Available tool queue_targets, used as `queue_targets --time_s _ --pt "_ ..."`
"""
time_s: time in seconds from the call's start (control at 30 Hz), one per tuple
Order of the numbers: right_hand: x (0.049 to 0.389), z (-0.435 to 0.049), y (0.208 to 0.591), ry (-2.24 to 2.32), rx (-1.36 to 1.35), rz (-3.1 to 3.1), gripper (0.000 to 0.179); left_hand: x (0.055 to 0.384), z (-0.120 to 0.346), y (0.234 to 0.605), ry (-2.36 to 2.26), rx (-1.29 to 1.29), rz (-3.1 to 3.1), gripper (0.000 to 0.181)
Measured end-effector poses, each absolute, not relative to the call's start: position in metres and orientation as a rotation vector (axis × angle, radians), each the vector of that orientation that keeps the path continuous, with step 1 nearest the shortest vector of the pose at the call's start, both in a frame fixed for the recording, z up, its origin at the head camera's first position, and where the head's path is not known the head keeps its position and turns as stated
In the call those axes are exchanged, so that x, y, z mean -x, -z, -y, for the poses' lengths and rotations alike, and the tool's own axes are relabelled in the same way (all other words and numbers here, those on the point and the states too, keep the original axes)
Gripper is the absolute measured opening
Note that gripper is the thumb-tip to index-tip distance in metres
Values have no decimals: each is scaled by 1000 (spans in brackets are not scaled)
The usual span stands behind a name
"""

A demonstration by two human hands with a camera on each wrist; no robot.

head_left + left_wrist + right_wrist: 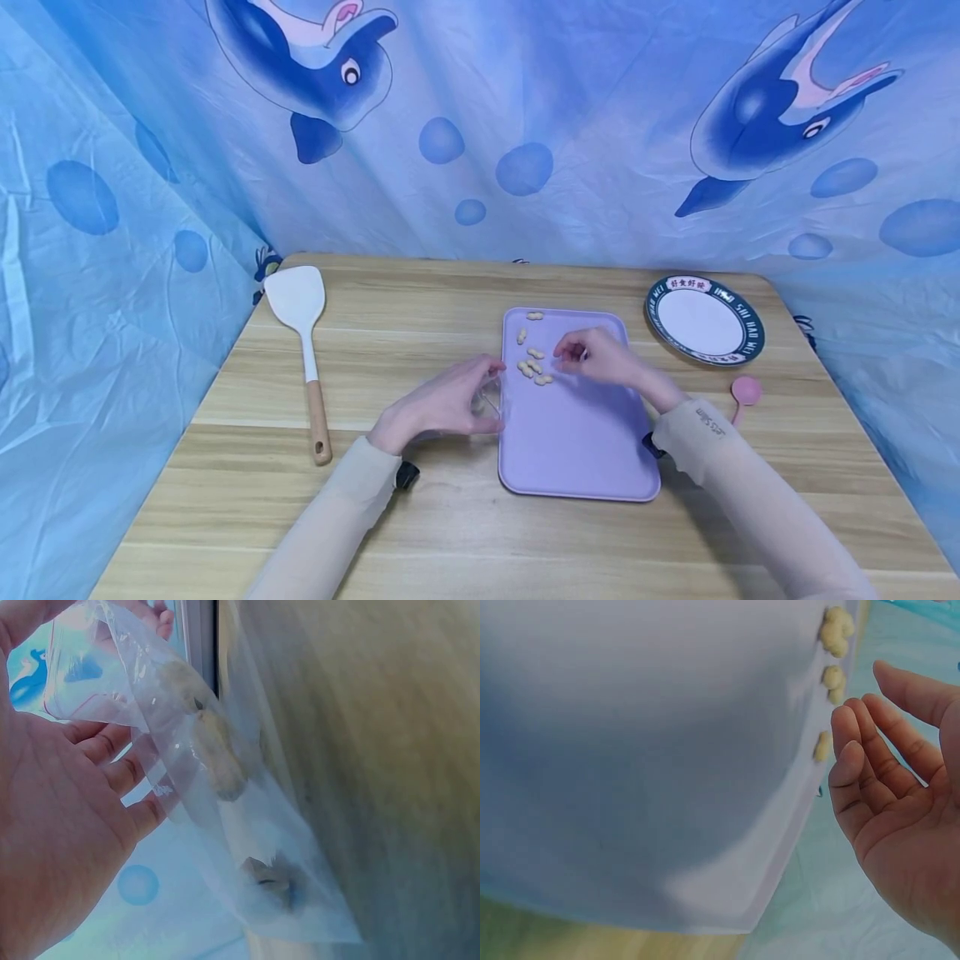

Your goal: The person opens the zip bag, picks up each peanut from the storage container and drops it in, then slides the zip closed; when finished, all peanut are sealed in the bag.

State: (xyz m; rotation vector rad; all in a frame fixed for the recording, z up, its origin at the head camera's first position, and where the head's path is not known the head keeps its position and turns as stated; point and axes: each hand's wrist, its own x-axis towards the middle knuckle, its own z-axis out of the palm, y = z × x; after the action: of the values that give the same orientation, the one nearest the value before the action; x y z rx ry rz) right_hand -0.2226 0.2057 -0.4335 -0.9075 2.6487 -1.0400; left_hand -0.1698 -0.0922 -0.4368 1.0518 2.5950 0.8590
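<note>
My left hand (442, 402) holds a clear plastic zip bag (225, 832) by its mouth, at the left edge of the purple tray (573, 450). Inside the bag, in the left wrist view, a few peanuts (217, 761) show through the film. Several more peanuts (534, 366) in their shells lie in the upper left part of the tray. Just right of them, above the tray, is my right hand (603, 358). Its fingers are loosely bent, and no thing shows between them in the right wrist view.
At the left lies a white spatula (303, 312) with a wooden handle. A round plate (701, 322) with a dark green rim stands at the back right. Near it is a pink spoon (746, 391), partly behind the right sleeve. A blue dolphin-print curtain (480, 108) hangs behind the table.
</note>
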Motion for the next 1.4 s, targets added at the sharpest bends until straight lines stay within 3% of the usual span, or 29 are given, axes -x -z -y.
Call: queue_targets --time_s 0.57,1.4 --pt "220 -198 453 1026 938 -2520 12 170 93 437 -845 -1050 -2600 86" --pt "215 -195 451 1030 947 -2543 4 170 92 439 -846 -1056 -2596 87"
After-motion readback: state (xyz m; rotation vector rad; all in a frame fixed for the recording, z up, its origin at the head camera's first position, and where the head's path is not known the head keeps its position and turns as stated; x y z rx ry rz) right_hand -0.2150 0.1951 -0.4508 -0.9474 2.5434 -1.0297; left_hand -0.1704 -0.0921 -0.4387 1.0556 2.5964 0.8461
